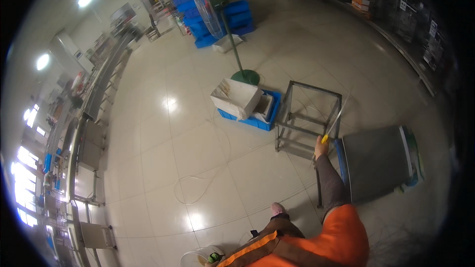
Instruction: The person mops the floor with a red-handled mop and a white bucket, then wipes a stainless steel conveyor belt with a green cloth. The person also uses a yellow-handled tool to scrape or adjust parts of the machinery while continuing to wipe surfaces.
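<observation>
My right hand (320,149), at the end of an orange and grey sleeve, is closed round the yellow handle of a long, thin, pale tool (336,120). Its tip points up and away, over a bare metal frame stand (316,88). Whether it is a blade or a rod I cannot make out. Low at the bottom edge, a white bucket (187,258) is partly cut off by the picture. A skin-toned patch and a small green thing (214,257) show at its rim. My left hand may be there, but its fingers cannot be made out.
Beyond the stand, a white tub (234,98) rests tilted on a blue crate (272,118), near a green pole base (246,77). A dark grey panel (378,163) with blue edges stands to the right. A thin cord (198,202) loops across the floor. Conveyor tables (91,143) line the left.
</observation>
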A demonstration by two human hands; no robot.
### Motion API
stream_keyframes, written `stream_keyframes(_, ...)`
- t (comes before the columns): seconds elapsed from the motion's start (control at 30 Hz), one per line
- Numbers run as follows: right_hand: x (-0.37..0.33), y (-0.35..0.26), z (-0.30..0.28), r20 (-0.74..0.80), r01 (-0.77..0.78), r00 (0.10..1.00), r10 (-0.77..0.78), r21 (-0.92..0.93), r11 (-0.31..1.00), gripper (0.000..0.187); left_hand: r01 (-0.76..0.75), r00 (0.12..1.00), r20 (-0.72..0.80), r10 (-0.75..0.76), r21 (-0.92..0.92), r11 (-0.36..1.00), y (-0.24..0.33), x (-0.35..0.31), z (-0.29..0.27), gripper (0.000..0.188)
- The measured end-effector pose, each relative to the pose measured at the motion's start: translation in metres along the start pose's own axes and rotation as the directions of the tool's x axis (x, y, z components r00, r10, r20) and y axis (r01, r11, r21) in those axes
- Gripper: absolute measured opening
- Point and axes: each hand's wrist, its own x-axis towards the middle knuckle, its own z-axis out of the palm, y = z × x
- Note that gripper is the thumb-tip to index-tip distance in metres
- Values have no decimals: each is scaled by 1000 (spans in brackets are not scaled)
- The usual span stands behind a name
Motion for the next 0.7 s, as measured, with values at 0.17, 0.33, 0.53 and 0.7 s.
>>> stream_keyframes(0.17,51,41,86,178,-82,975,132,-261,962,66,-8,995,-97,-2,-95,995,69,-24,6,53)
stream_keyframes(0.33,103,80,136,198,-51,974,107,-269,962,64,81,982,-170,-77,20,996,118,-42,0,54)
stream_keyframes(0.53,167,186,196,225,-58,956,190,-490,870,65,356,912,-291,-289,210,911,68,-22,-11,51)
stream_keyframes(0.7,164,174,218,240,24,962,133,-555,831,62,400,864,-404,-301,188,897,30,-30,6,41)
